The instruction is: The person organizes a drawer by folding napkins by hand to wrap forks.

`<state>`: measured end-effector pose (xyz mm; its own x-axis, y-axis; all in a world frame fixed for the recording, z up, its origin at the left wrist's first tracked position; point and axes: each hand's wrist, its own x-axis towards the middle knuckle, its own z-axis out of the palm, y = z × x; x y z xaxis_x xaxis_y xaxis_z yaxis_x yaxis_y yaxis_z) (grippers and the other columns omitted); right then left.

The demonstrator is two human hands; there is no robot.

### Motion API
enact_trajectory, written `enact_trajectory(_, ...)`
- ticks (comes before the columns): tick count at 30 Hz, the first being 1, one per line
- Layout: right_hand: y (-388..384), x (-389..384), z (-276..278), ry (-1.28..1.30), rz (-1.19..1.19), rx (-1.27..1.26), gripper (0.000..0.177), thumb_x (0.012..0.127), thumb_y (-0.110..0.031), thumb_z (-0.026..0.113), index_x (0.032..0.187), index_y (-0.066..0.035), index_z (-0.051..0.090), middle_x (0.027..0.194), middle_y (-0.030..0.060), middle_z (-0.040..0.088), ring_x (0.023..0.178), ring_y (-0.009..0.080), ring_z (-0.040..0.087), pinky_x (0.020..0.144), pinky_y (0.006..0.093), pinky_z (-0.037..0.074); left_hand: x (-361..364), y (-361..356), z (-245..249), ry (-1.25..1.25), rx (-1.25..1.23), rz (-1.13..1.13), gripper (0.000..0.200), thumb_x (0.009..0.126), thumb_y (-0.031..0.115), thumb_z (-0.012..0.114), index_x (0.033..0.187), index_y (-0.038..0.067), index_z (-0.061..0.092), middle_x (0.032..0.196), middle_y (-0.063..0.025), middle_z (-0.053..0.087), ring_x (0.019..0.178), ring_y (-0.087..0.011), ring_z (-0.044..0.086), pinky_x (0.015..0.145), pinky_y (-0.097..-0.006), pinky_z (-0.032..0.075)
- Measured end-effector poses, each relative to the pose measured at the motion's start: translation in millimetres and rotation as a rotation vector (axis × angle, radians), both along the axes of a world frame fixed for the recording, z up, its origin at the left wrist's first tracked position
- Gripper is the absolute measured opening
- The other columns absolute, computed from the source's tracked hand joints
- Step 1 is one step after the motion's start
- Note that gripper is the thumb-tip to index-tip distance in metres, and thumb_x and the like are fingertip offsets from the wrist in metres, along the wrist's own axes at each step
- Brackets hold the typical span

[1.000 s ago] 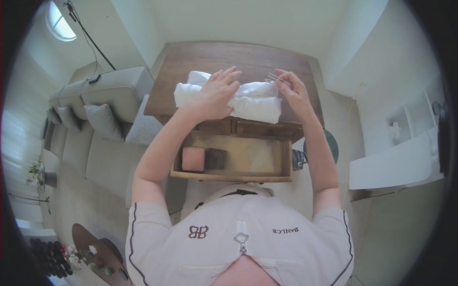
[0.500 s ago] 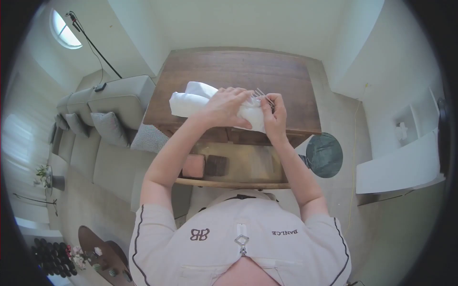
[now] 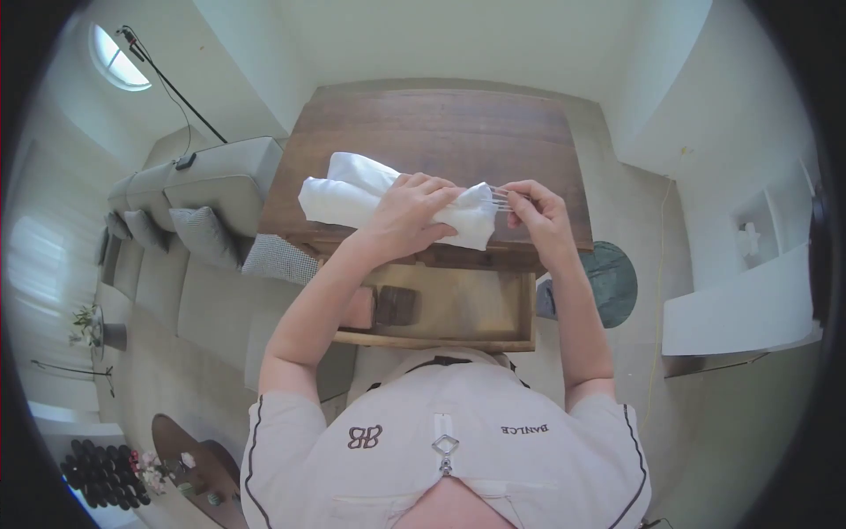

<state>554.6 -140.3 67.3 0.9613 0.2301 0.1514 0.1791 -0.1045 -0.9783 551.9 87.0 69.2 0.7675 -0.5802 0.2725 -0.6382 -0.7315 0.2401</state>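
Observation:
A bundle of white cloth (image 3: 339, 201) lies along the front part of the brown wooden table (image 3: 441, 123). My left hand (image 3: 411, 212) is wrapped over the middle of the cloth, its thumb at the near side. At the cloth's right end, several thin metal prongs or rods (image 3: 499, 201) stick out to the right. The fingers of my right hand (image 3: 538, 212) pinch their outer ends. What the rods belong to inside the cloth is hidden.
Below the tabletop an open drawer (image 3: 458, 304) holds a pink item (image 3: 359, 309) and a dark brown item (image 3: 398, 306). A grey sofa (image 3: 220, 176) stands at the left, a dark green round stool (image 3: 612, 284) at the right.
My right hand has moved right, away from the cloth's end, and the metal rods now point sideways rather than up. The cloth has shifted slightly left at its far end.

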Motion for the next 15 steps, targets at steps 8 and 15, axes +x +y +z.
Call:
enact_trajectory(8,-6.6,0.3,-5.3,0.045,0.04,0.036,0.008,0.09,-0.014,0.053,0.091,-0.009,0.06,0.069,0.0009,0.055,0.053,0.0076,0.049,0.055,0.0197,0.048,-4.4,-6.4,-0.2,-0.046,-0.057,-0.048,0.049,0.075,0.013,0.069,0.12,0.018,0.051,0.115,-0.0044,0.056,0.103,-0.0267,0.051,0.088,-0.0409,0.036)
enact_trajectory(15,-10.1,-2.4,-8.1,-0.105,0.02,0.032,0.007,0.09,-0.009,0.051,0.092,-0.008,0.058,0.073,0.0011,0.055,0.05,0.0084,0.046,0.05,0.0197,0.042,-8.8,-12.9,-1.5,-0.093,-0.083,-0.114,0.041,0.075,0.002,0.065,0.113,0.006,0.052,0.115,-0.0113,0.053,0.102,-0.0305,0.05,0.088,-0.0428,0.039)
